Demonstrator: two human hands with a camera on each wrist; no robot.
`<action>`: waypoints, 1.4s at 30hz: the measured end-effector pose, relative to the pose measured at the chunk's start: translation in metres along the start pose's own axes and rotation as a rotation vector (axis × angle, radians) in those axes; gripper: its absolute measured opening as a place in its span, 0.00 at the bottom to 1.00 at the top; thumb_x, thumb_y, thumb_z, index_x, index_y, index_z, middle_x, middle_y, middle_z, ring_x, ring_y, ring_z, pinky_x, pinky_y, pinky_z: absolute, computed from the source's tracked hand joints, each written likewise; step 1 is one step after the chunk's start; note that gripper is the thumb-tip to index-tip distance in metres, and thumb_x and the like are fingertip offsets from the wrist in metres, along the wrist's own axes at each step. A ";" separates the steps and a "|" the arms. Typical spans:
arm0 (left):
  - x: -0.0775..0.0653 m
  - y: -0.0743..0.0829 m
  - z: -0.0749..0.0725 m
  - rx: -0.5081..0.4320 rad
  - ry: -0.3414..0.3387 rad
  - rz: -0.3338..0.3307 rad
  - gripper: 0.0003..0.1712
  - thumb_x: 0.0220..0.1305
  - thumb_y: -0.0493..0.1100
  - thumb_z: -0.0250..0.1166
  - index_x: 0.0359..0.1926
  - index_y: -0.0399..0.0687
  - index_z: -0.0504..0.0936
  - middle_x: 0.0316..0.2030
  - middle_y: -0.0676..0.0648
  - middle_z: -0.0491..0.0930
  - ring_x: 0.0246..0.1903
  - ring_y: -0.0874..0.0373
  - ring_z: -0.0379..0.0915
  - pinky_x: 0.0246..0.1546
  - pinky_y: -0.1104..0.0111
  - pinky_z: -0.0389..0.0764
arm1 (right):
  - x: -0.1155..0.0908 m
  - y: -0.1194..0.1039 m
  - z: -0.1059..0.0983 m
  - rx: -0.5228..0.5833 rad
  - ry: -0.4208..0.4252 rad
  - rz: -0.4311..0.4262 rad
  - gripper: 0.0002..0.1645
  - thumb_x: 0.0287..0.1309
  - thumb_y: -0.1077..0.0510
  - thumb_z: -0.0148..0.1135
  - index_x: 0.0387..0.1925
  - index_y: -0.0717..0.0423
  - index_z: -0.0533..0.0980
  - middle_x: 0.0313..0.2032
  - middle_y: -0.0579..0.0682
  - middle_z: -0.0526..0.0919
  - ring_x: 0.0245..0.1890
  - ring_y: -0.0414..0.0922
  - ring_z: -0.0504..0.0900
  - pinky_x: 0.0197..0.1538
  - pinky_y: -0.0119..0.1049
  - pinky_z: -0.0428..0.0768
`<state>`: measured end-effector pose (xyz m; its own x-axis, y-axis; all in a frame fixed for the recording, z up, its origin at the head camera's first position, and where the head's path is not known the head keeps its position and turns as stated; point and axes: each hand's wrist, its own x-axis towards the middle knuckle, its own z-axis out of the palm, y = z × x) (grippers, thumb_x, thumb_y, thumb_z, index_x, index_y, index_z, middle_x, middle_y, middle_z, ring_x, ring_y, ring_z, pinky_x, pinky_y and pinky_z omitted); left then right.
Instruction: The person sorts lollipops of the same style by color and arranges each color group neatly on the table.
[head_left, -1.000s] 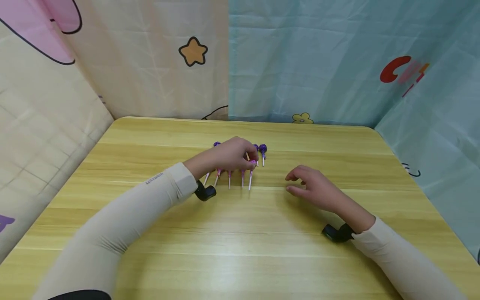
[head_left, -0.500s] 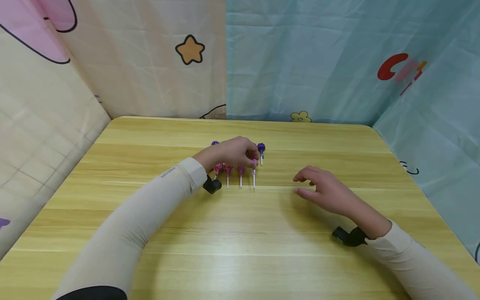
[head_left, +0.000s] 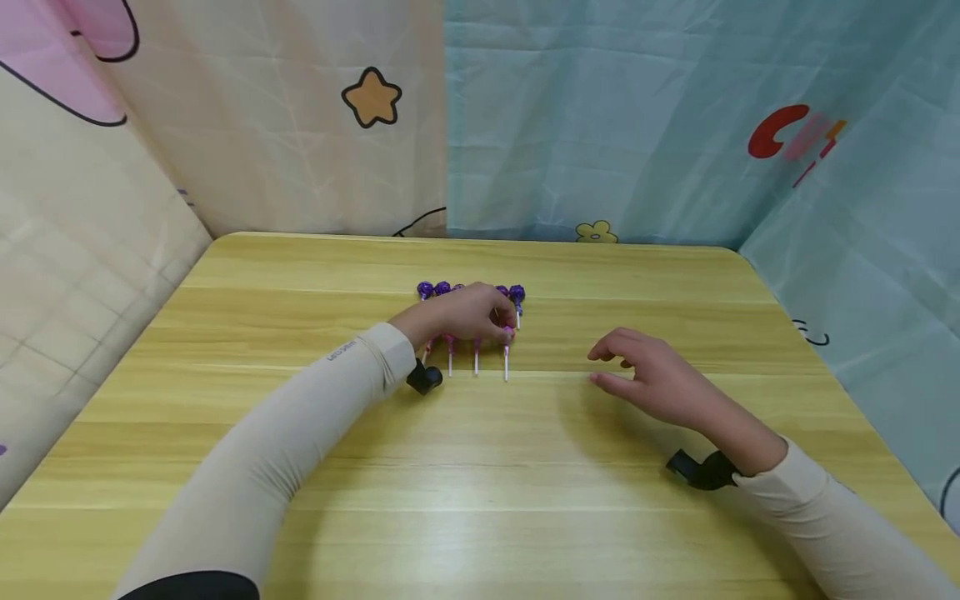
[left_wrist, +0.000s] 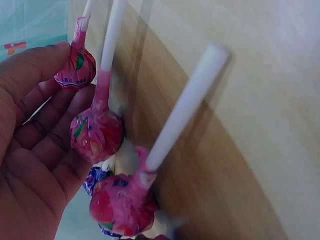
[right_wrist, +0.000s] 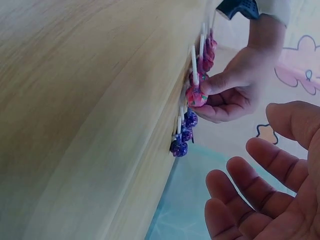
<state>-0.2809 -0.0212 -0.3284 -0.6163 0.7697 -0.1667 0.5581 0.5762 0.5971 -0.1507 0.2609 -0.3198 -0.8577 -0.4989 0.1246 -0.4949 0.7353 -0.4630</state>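
My left hand (head_left: 468, 313) pinches the wrapped head of a pink lollipop (left_wrist: 76, 71) between thumb and fingers, at the right end of a row of pink lollipops. Its white stick points toward me. Beside it in the left wrist view lie another pink lollipop (left_wrist: 97, 132) and a third pink one (left_wrist: 125, 205), both on the table. Behind this row is a row of purple lollipops (head_left: 517, 293), partly hidden by my left hand. My right hand (head_left: 651, 379) is held over the table to the right, fingers loosely bent and holding nothing.
The wooden table (head_left: 480, 467) reaches back to a printed curtain (head_left: 600, 125), with more curtain on both sides. A black wrist camera (head_left: 425, 377) hangs below my left wrist, close to the pink lollipop sticks. Another black wrist camera (head_left: 701, 471) is on my right wrist.
My left hand has shifted the pinched pink lollipop slightly right, widening the gap to its neighbour. My right hand has moved a little to the right. The head view has turned slightly.
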 end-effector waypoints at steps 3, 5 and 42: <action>0.001 -0.001 0.003 0.019 0.003 0.009 0.03 0.67 0.43 0.66 0.38 0.50 0.84 0.37 0.52 0.81 0.35 0.58 0.74 0.35 0.68 0.76 | -0.001 0.001 0.000 0.005 0.003 0.008 0.12 0.64 0.57 0.66 0.47 0.57 0.79 0.46 0.51 0.82 0.47 0.51 0.80 0.50 0.51 0.79; 0.001 -0.002 0.003 0.025 0.005 0.012 0.03 0.67 0.43 0.66 0.37 0.50 0.84 0.37 0.52 0.81 0.35 0.58 0.74 0.35 0.69 0.75 | -0.002 0.001 0.000 0.002 0.002 0.012 0.12 0.64 0.57 0.66 0.47 0.57 0.79 0.46 0.51 0.82 0.47 0.51 0.80 0.50 0.51 0.79; 0.004 -0.003 0.003 0.008 0.069 -0.052 0.05 0.64 0.42 0.68 0.39 0.47 0.85 0.37 0.50 0.83 0.38 0.57 0.76 0.38 0.69 0.76 | -0.007 0.013 -0.003 0.020 0.003 0.057 0.13 0.65 0.54 0.65 0.48 0.56 0.79 0.47 0.51 0.82 0.48 0.50 0.80 0.50 0.51 0.78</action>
<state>-0.2831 -0.0193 -0.3331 -0.6814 0.7179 -0.1424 0.5285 0.6172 0.5829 -0.1518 0.2755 -0.3241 -0.8848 -0.4552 0.0998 -0.4424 0.7532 -0.4867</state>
